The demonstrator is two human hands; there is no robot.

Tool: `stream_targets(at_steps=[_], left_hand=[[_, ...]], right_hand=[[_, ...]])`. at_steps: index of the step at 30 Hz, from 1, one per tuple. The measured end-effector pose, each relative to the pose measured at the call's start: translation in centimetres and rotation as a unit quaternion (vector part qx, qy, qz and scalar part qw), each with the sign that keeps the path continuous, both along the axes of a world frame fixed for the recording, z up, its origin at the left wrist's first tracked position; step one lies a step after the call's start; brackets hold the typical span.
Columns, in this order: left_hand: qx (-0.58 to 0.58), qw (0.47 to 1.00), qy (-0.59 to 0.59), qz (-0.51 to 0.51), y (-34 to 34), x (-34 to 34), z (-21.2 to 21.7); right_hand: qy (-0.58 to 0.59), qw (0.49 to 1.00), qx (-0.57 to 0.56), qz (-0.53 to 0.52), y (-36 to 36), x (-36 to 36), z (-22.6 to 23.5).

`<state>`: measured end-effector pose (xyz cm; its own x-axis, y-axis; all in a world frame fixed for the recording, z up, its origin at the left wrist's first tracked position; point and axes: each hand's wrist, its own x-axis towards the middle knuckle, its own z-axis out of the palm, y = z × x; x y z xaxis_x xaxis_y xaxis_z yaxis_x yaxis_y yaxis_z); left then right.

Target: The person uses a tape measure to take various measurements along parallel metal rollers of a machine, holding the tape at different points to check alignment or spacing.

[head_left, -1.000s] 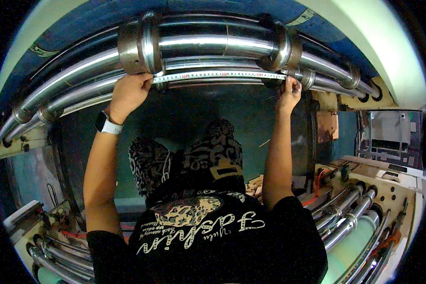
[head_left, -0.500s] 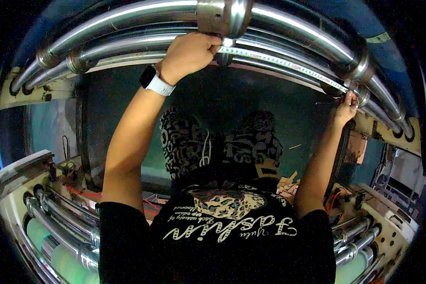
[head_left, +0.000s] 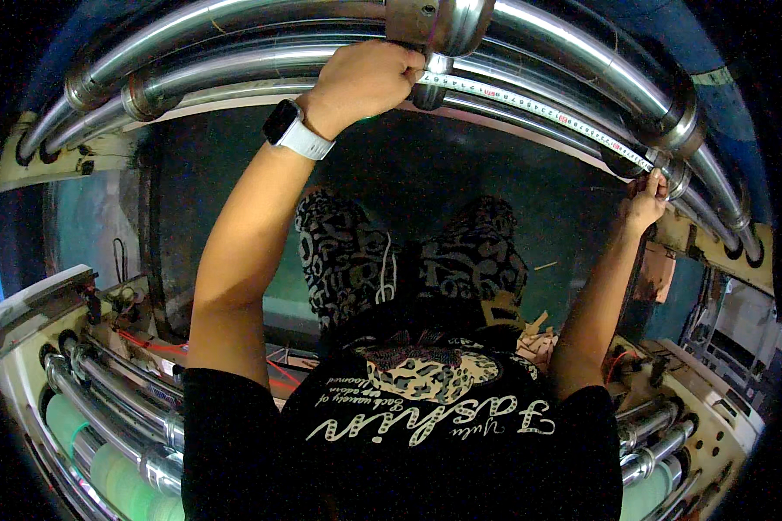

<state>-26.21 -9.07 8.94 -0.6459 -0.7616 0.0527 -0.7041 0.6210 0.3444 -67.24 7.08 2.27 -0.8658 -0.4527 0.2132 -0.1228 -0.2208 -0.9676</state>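
Observation:
A white tape measure blade with dark and red markings is stretched between my two hands along shiny metal shafts. My left hand, with a smartwatch at its wrist, pinches the blade beside the middle metal collar. My right hand closes on the other end of the blade, close to the right-hand collar. Its fingers partly hide that end, and I cannot make out a tape case.
Curved in the view, several parallel shafts run across the top between machine side frames. More rollers, some greenish, stand at the lower left and lower right. Wooden scraps lie on the floor by my right arm. Red cables run at the left.
The whole view has shifted slightly, so the collars and both hands appear a little farther right. The tape measure blade stays stretched between my hands.

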Motion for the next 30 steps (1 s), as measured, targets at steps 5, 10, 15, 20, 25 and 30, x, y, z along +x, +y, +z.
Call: stream_targets(at_steps=[5,10,15,20,25,30], left_hand=[[-0.005,1.000,0.007,-0.001,-0.1,0.1,-0.3],[-0.025,1.000,-0.008,0.006,-0.3,-0.1,-0.8],[-0.024,0.997,0.044,-0.063,-0.4,1.2,-1.0],[0.050,0.994,0.027,-0.089,1.9,3.6,-2.0],[0.106,0.991,-0.011,-0.081,3.8,4.6,-3.7],[0.095,0.992,0.008,-0.084,4.5,5.1,-4.3]], right_hand=[[0.019,1.000,-0.007,-0.018,0.0,-1.0,-0.7],[0.016,1.000,-0.010,-0.003,0.2,-2.2,-1.7],[0.151,0.978,0.137,-0.052,1.5,-1.9,0.2],[0.473,0.861,0.161,0.096,0.9,5.4,3.1],[0.679,0.605,0.296,0.292,-2.8,9.9,2.7],[0.697,0.613,0.284,0.239,-5.4,7.0,2.4]])
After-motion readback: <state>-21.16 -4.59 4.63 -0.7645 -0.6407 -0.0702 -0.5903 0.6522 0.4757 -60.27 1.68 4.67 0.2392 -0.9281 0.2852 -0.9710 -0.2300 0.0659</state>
